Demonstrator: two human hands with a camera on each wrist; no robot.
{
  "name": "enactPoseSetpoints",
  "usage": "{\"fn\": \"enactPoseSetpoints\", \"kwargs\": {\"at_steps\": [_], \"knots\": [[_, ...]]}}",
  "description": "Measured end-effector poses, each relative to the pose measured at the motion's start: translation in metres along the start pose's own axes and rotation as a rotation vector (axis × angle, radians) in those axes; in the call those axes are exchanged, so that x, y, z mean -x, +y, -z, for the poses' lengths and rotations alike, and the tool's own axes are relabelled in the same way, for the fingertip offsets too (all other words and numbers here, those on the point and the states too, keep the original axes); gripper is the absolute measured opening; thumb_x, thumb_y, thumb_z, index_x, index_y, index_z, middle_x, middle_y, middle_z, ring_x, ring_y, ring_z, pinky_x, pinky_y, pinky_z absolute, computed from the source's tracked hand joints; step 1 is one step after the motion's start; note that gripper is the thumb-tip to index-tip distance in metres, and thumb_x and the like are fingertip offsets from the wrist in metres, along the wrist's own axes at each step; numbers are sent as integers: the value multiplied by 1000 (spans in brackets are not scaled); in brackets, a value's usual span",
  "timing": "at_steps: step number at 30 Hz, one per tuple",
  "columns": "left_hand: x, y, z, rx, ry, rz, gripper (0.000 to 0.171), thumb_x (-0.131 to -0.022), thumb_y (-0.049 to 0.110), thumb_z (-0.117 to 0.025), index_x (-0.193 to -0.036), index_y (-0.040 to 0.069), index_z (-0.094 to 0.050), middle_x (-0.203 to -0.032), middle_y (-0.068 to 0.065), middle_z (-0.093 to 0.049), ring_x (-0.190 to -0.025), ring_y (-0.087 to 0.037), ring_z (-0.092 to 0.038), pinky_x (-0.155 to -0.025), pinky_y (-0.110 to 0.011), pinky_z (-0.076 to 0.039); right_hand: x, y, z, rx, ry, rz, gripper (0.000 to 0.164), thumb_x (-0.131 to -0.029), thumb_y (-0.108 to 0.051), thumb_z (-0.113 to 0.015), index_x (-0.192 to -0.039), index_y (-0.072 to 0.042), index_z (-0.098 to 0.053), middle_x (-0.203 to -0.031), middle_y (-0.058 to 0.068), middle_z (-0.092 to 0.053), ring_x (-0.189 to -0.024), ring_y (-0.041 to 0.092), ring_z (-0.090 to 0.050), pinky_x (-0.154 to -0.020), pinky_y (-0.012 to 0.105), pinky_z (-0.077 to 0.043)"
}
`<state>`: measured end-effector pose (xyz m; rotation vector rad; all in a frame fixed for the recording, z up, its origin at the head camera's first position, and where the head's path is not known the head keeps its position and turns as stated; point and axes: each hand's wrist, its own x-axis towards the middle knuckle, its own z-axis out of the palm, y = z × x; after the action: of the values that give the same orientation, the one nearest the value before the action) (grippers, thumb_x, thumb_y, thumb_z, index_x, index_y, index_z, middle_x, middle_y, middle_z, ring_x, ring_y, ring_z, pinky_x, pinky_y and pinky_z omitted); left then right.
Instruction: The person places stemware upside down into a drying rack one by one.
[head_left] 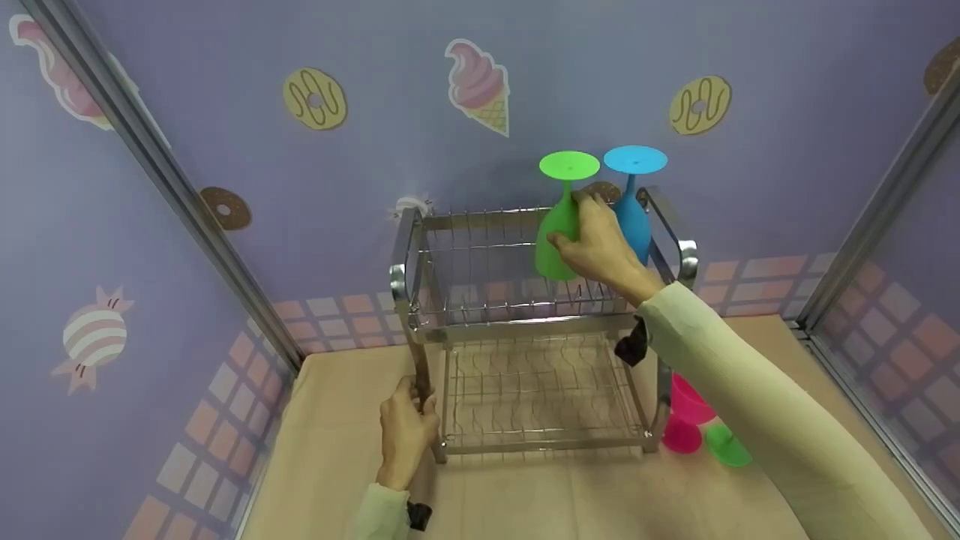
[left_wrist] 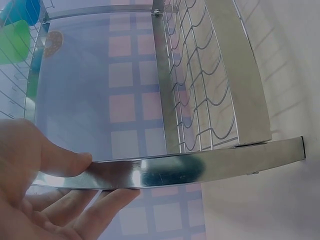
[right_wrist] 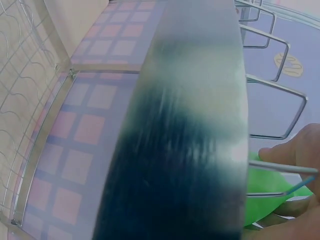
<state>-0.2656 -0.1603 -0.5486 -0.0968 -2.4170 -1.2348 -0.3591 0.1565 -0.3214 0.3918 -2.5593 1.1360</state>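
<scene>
A two-tier metal dish rack (head_left: 540, 328) stands against the wall. My left hand (head_left: 405, 431) grips its left front leg (left_wrist: 175, 170), thumb on one face and fingers on the other. At the upper tier's right side, my right hand (head_left: 604, 244) holds a green goblet (head_left: 555, 240) by its bowl, upside down with the round foot on top. In the right wrist view the green bowl (right_wrist: 265, 195) shows behind the wire prongs, and the hand is partly cut off. Just right of that hand, a blue goblet (head_left: 637, 225) stands inverted in the upper tier.
Beside the rack's right leg lie a pink goblet (head_left: 691, 401) and a green goblet foot (head_left: 727, 446), partly hidden by my right sleeve (head_left: 757, 390). The lower wire tier (head_left: 540, 390) sits close above the cloth-covered table (head_left: 337, 450). Patterned walls (head_left: 375, 165) enclose the table.
</scene>
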Motion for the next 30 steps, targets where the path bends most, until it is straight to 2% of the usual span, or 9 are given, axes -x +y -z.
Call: {"fn": "enactPoseSetpoints", "kwargs": {"at_steps": [6,13,19,25,30], "knots": [[2,-1,0,0,4,-10,28,-92,-12,-72,-120,-12,-67,-104,-31,-77,-90,-45,-79,-71,-48,-70,5,-3,0,-7,9,4,66,-99,-11,-73,-153,7,-41,-145,29,-53,-137,42,-54,-114,60,-53],[1,-1,1,-11,4,19,31,-93,-10,-73,-123,-11,-66,-107,-32,-76,-94,-45,-79,-75,-50,-69,14,-4,1,4,20,17,66,-99,-12,-76,-151,8,-41,-145,28,-51,-136,42,-54,-115,58,-53],[2,0,0,-17,4,21,33,-93,-8,-75,-124,-12,-65,-109,-34,-75,-94,-46,-79,-75,-51,-69,27,-1,5,3,65,77,65,-96,-10,-78,-149,8,-44,-146,28,-50,-135,41,-53,-115,56,-53],[2,0,1,-13,-1,15,33,-93,-9,-74,-125,-13,-64,-109,-34,-75,-92,-45,-79,-73,-49,-70,46,2,16,-13,84,127,67,-98,-10,-77,-153,7,-43,-150,27,-49,-138,42,-51,-121,57,-46],[1,0,1,9,-16,31,35,-92,-11,-73,-126,-14,-64,-110,-35,-75,-92,-47,-79,-73,-49,-70,63,5,33,-82,111,163,65,-100,-8,-74,-155,7,-43,-154,27,-48,-148,42,-46,-128,53,-40]]}}
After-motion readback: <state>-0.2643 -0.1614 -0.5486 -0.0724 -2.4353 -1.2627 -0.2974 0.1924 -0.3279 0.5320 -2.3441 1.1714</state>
